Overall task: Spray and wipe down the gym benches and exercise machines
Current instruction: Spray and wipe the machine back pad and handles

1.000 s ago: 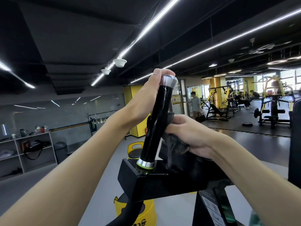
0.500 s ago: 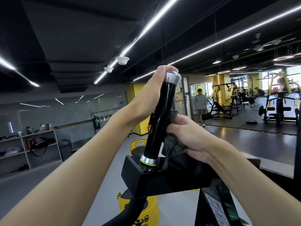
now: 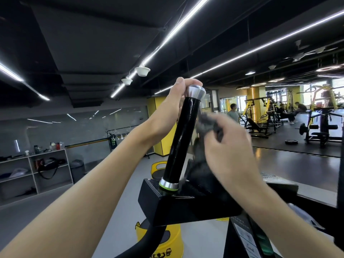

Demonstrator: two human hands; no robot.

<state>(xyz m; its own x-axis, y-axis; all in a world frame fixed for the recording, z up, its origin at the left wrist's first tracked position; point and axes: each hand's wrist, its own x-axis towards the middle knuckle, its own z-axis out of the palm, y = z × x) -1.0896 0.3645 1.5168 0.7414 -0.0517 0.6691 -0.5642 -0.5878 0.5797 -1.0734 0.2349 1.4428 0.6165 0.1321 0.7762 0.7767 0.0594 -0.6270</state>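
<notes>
Left grip (image 3: pixel 173 108) clamped on machine handle (image 3: pixel 184 142) just under its silver cap (image 3: pixel 195 92); handle stands upright in black base (image 3: pixel 167 205). Right grip (image 3: pixel 229 146), bunched round dark cloth (image 3: pixel 208 121), is now off the shaft, just right. Shaft pass likely done.

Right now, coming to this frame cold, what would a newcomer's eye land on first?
The upright black handle with its silver cap stands dead centre, and the left hand grips its top. Just right of it the right hand, motion-blurred, holds a grey cloth by the handle. Bright light strips run overhead, and yellow machines stand far right.
</notes>
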